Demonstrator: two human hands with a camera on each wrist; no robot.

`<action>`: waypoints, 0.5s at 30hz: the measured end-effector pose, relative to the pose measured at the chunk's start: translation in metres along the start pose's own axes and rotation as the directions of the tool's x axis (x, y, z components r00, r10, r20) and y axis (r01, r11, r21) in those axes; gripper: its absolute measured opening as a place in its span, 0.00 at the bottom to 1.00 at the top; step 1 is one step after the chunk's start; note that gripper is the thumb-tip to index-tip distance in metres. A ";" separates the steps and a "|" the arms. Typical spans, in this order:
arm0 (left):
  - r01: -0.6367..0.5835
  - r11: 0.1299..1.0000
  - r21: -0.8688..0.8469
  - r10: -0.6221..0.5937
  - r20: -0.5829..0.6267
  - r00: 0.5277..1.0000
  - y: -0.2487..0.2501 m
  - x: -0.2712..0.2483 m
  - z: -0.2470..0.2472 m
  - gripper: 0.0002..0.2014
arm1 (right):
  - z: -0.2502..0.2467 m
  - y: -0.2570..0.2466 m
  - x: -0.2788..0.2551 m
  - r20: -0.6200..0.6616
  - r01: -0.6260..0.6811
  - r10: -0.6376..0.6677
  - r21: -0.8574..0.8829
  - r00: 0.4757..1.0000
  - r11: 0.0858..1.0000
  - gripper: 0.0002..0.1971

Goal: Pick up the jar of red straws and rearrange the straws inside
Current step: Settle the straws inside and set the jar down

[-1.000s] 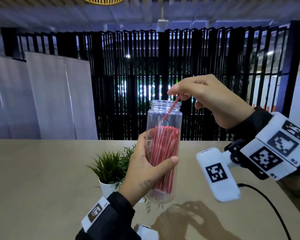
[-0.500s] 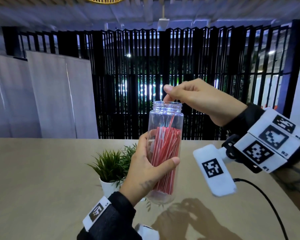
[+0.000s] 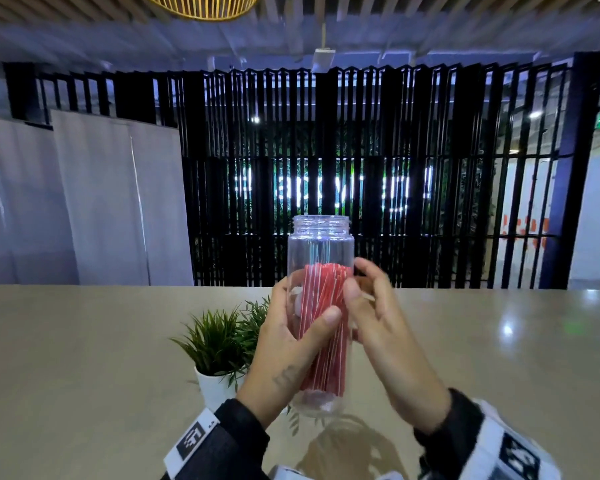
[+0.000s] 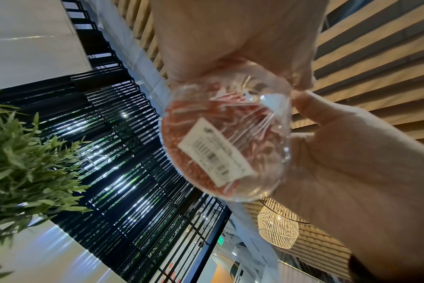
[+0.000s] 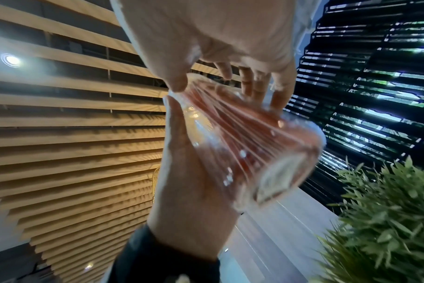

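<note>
Your left hand [image 3: 284, 344] is wrapped around the clear jar [image 3: 321, 244], thumb across the front, holding it upright above the surface [image 3: 84, 358]. The red straws [image 3: 324, 323] stand bunched inside, tops well below the open rim. Your right hand [image 3: 381, 327] is against the jar's right side, fingers loosely spread and touching the wall; blurred, so can't tell if it actually grips. A barcode sticker [image 4: 214, 151] is on the jar's base. A potted plant [image 3: 219, 344] sits just behind your left hand.
</note>
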State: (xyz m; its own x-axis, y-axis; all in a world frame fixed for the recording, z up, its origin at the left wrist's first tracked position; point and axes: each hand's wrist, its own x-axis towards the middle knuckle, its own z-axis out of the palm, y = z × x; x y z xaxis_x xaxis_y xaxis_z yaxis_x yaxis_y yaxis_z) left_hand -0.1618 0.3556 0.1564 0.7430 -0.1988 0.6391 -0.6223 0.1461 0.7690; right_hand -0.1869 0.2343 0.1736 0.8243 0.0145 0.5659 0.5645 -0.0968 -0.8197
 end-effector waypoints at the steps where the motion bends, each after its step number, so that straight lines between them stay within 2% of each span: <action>1: 0.000 1.000 -0.017 0.001 0.014 1.000 0.001 0.000 0.001 0.39 | 0.003 0.004 -0.003 0.018 -0.003 0.002 0.057 1.000 0.998 0.28; 3: 0.001 0.999 -0.040 0.000 0.032 0.999 0.003 0.000 0.004 0.39 | 0.005 0.007 -0.006 0.047 -0.009 0.003 0.144 0.999 0.989 0.18; 4: 0.002 0.999 -0.052 0.000 0.038 0.999 0.003 -0.001 0.006 0.37 | 0.005 0.008 -0.006 0.050 -0.005 -0.002 0.158 0.999 0.987 0.17; 7: -0.011 0.999 -0.035 0.013 0.044 0.999 0.002 -0.001 0.008 0.34 | 0.002 0.009 -0.003 0.035 0.038 -0.043 0.128 0.998 0.991 0.18; 10: 0.036 0.994 0.100 -0.038 0.021 0.999 0.004 0.006 0.004 0.23 | -0.005 0.010 0.002 0.031 0.049 -0.053 0.110 0.998 0.993 0.16; 11: 0.051 0.988 0.143 -0.053 0.017 0.998 0.003 0.008 0.000 0.24 | -0.006 0.012 0.003 0.027 0.037 -0.040 0.108 0.999 0.993 0.17; 14: 0.092 0.975 0.200 -0.096 0.013 0.995 -0.006 0.009 -0.008 0.39 | -0.010 0.029 0.008 -0.002 0.008 -0.008 0.066 1.000 0.998 0.22; 15: 0.097 0.975 0.202 -0.102 0.015 0.995 -0.009 0.008 -0.011 0.39 | -0.010 0.037 0.009 -0.016 -0.005 0.006 0.047 1.000 0.999 0.23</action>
State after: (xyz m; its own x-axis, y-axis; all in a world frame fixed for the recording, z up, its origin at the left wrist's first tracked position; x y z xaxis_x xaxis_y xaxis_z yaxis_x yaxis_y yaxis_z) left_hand -0.1480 0.3631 0.1548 0.7990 -0.2273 0.5568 -0.5840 -0.0723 0.8085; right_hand -0.1590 0.2207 0.1491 0.8270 -0.0021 0.5622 0.5614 -0.0501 -0.8261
